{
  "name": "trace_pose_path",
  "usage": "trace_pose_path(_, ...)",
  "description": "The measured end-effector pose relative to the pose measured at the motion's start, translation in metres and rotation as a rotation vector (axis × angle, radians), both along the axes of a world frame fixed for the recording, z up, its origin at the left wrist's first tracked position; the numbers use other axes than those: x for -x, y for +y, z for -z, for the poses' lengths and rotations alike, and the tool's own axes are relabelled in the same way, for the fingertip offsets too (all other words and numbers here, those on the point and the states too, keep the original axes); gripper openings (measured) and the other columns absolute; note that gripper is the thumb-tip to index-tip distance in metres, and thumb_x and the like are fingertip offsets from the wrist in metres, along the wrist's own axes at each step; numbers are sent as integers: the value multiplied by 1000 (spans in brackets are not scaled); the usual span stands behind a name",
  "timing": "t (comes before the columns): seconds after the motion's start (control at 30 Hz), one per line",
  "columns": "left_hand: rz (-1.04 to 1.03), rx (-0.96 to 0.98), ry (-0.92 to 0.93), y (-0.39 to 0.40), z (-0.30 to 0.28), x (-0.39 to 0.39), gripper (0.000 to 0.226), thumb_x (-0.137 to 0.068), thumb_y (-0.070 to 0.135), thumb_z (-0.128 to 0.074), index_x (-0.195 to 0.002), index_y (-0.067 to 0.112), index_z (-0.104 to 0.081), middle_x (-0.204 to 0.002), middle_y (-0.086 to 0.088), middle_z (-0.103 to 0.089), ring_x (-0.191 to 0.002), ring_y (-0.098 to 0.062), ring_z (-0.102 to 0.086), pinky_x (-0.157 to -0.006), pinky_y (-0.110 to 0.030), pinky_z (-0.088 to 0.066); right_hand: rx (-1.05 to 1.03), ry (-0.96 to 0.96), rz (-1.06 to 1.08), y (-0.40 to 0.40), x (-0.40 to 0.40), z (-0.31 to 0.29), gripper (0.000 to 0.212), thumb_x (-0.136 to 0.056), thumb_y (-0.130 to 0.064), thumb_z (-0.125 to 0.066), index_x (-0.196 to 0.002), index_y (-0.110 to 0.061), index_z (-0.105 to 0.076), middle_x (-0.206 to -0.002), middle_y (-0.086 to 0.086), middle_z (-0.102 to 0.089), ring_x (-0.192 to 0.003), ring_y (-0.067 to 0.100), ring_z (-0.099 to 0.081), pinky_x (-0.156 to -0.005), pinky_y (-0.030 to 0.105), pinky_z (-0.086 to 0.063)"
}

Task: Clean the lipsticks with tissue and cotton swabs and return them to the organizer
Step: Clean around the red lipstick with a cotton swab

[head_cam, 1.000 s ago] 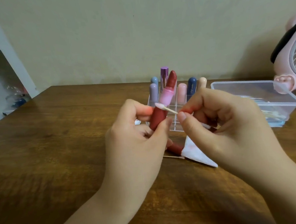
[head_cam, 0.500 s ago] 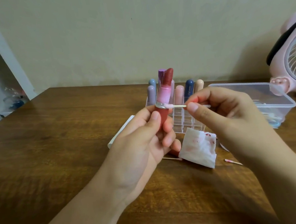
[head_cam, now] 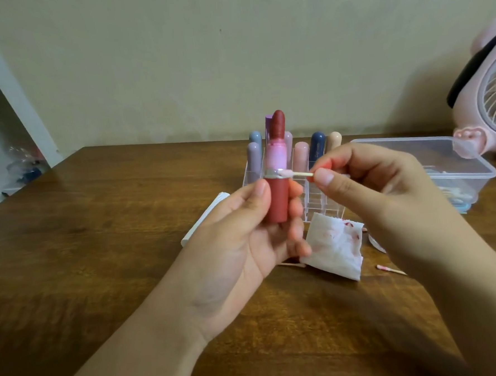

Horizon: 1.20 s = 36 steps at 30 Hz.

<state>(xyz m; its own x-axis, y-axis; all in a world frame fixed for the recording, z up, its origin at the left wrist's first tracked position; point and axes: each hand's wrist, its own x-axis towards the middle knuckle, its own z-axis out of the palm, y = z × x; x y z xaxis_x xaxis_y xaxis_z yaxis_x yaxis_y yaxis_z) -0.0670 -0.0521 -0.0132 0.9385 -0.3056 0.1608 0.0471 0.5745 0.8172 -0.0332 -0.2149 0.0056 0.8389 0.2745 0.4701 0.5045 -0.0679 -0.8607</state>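
Note:
My left hand (head_cam: 244, 240) grips an uncapped lipstick (head_cam: 277, 186) upright by its red base; the pink inner tube and dark red bullet stand above my fingers. My right hand (head_cam: 365, 186) pinches a cotton swab (head_cam: 294, 173) between thumb and forefinger, its pink-stained tip touching the silver ring of the lipstick. Behind them stands the clear organizer (head_cam: 314, 201) with several capped lipsticks (head_cam: 317, 150) in its back cells. A stained tissue (head_cam: 336, 247) lies on the wooden table below my right hand.
Used swabs lie on the table, one (head_cam: 391, 269) right of the tissue and one (head_cam: 292, 264) partly under it. A clear plastic box (head_cam: 442, 164) with swabs sits at the right, a pink fan (head_cam: 488, 109) behind it. A white pack (head_cam: 205, 216) lies behind my left hand.
My left hand turned the lipstick from tilted to upright and rotated palm-up. The swab tip shifted down to the silver ring. The tissue, before mostly covered by my right hand, now lies in full view.

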Motion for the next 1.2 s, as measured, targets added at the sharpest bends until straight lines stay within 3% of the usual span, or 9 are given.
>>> trace_pose_path(0.13, -252, -222, 41, 5, 0, -4, 30, -83, 33, -55, -103, 16, -69, -74, 9, -67, -66, -3, -58, -71, -30, -47, 53, 40, 94, -4, -3, -1, 13, -80, -30, -70, -76, -18, -69, -68, -9, -63, -68, -3, -56, -63, 10, -44)
trace_pose_path(0.23, -466, -517, -46, 6, 7, -10, 19, -84, 35, -56, -100, 29, -66, -80, 15, -70, -73, 2, -60, -77, -29, -45, 88, 95, 161, -6, -4, -2, 8, -85, -22, -64, -79, -18, -69, -62, -12, -60, -61, -7, -53, -57, 5, -41)
trace_pose_path(0.33, -627, -732, -117, 9, 19, -19, 9, -89, 25, -62, -92, 32, -65, -83, 15, -70, -80, 0, -63, -79, -27, -48, 150, 146, 265, -8, -7, 0, 12, -87, -27, -62, -81, -20, -69, -65, -1, -61, -56, 0, -51, -48, 9, -39)
trace_pose_path(0.4, -705, -876, -151, 11, 24, -23, 8, -86, 24, -66, -87, 32, -65, -72, 10, -67, -69, 1, -60, -72, -21, -48, 162, 180, 310, -10, -9, 2, 12, -87, -30, -61, -81, -22, -68, -73, 0, -65, -59, 2, -53, -49, 11, -43)
trace_pose_path(0.5, -755, -1077, -182, 8, 26, -25, 12, -83, 23, -71, -80, 30, -62, -44, 14, -44, -45, 2, -45, -43, -8, -34, 187, 191, 343, -11, -12, 4, 14, -88, -32, -61, -80, -24, -68, -72, -5, -66, -59, 0, -54, -52, 16, -45)
trace_pose_path(0.6, -740, -1150, -171, 4, 27, -26, 13, -81, 17, -73, -80, 24, -62, -35, 15, -41, -39, 8, -45, -34, -6, -30, 184, 181, 354, -11, -14, 5, 14, -88, -31, -62, -78, -23, -68, -64, -10, -65, -55, -3, -52, -45, 10, -42)
trace_pose_path(0.77, -752, -1207, -163, 4, 31, -31, 15, -78, 19, -76, -77, 25, -63, -57, 12, -53, -47, 10, -50, -40, -6, -36, 177, 164, 347, -12, -13, 3, 13, -89, -30, -62, -80, -22, -68, -69, -2, -65, -55, 0, -52, -44, 10, -41)
trace_pose_path(0.97, -714, -1277, -131, 4, 34, -36, 14, -80, 21, -74, -79, 23, -61, -64, 11, -56, -48, 15, -50, -43, -4, -38, 233, 149, 340, -12, -13, 4, 14, -88, -32, -62, -78, -24, -68, -73, -6, -65, -59, 1, -55, -47, 9, -43)
trace_pose_path(1.2, -716, -1331, -105, 5, 35, -37, 14, -80, 24, -75, -81, 24, -61, -68, 13, -57, -49, -3, -53, -45, -4, -40, 233, 150, 331, -13, -14, 4, 13, -88, -32, -62, -78, -24, -67, -73, -2, -65, -59, 2, -55, -46, 11, -44)
